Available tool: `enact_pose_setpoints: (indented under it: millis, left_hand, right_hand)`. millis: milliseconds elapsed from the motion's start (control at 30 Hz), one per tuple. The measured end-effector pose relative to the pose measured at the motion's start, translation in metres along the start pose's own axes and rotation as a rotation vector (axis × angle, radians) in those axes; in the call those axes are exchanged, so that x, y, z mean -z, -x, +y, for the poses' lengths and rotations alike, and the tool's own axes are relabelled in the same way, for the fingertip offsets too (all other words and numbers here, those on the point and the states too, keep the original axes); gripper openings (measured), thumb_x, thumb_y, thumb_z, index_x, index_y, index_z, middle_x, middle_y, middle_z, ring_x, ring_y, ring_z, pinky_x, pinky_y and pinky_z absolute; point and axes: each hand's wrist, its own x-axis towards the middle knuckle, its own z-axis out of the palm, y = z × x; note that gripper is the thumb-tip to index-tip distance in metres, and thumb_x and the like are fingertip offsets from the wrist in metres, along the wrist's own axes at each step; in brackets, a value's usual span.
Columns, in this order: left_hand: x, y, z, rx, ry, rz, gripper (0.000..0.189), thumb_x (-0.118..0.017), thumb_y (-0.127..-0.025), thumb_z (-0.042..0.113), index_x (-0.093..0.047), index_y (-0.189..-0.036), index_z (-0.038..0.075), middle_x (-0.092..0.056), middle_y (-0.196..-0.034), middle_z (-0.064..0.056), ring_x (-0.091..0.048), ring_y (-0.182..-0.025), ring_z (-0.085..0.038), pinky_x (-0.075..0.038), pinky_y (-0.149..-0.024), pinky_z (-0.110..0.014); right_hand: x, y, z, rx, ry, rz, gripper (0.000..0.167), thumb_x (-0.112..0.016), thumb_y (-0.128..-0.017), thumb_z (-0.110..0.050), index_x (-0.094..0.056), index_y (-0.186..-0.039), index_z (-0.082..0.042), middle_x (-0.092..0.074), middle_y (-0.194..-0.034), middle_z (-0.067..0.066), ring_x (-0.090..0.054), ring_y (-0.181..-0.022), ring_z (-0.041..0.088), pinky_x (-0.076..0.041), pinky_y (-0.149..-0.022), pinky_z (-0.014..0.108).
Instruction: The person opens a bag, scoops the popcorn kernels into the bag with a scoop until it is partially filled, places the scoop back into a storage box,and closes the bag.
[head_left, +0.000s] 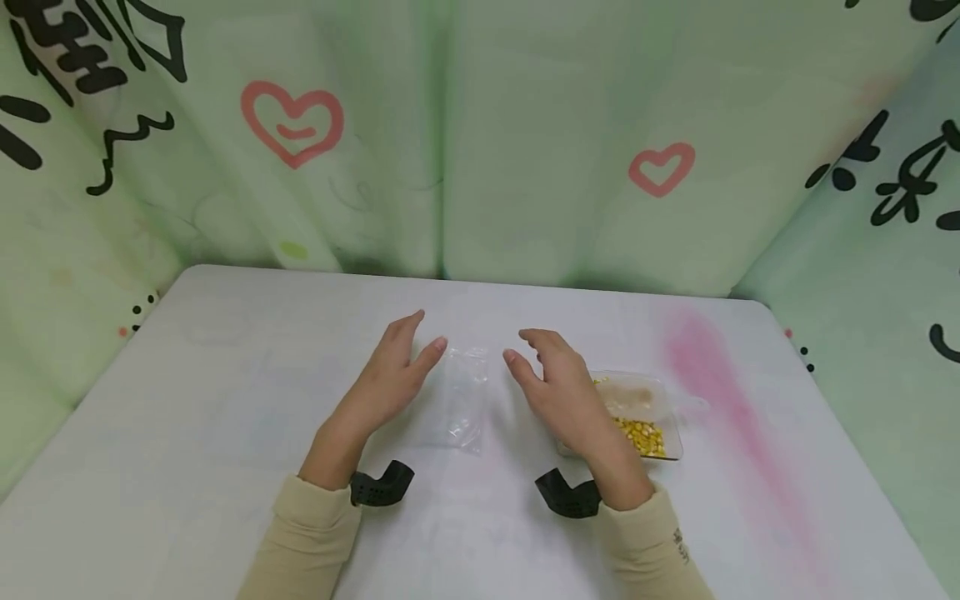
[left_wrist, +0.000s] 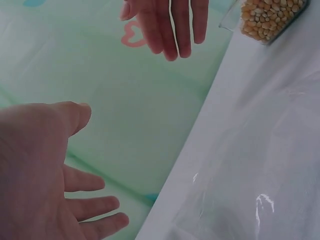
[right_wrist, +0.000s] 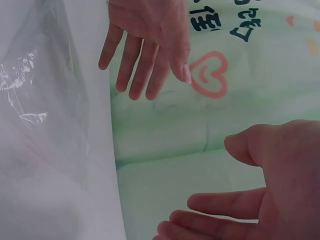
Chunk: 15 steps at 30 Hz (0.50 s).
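Over the middle of the table, my left hand (head_left: 386,383) is held in the air with its fingers spread and nothing in them. My right hand (head_left: 564,393) faces it, likewise raised, its fingers loose and holding nothing. Between and below them lies a clear plastic bag (head_left: 467,400), flat and crinkled, touched by neither hand. Right of the bag stands a clear container (head_left: 675,440), partly covered by my right hand and forearm. Yellow corn kernels (head_left: 643,437) lie in it; the left wrist view also shows these kernels (left_wrist: 268,20). A whitish translucent piece (head_left: 633,400) lies over some kernels; its kind is unclear.
The white table (head_left: 225,400) has a pink stain (head_left: 720,375) on its right side. Pale green curtains (head_left: 525,167) with hearts and black writing hang around the back and sides. A black wrist mount (head_left: 382,483) sticks out from each cuff.
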Motion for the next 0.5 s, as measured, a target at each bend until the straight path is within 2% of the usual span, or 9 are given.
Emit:
enact_pose_setpoints:
  millis: [233,500]
  left_hand:
    - [-0.005,0.0,-0.006,0.014,-0.023,0.002,0.068,-0.047,-0.102,0.042,-0.027,-0.154,0.002,-0.026,-0.159,-0.021,-0.026,-0.149,-0.036,-0.022,-0.12,-0.053]
    - [-0.005,-0.001,-0.01,0.067,-0.022,-0.015,0.066,-0.051,-0.102,0.039,-0.031,-0.152,0.001,-0.029,-0.157,-0.022,-0.031,-0.146,-0.037,-0.026,-0.119,-0.053]
  right_hand:
    - [-0.012,0.002,0.0,-0.044,-0.077,-0.038,0.048,-0.055,-0.1,-0.029,-0.051,-0.139,0.001,-0.053,-0.142,0.017,-0.054,-0.129,0.033,-0.048,-0.104,0.045]
    - [-0.028,-0.001,-0.005,-0.072,-0.094,-0.063,0.045,-0.059,-0.098,-0.022,-0.054,-0.135,0.003,-0.058,-0.135,0.019,-0.064,-0.117,0.031,-0.054,-0.095,0.043]
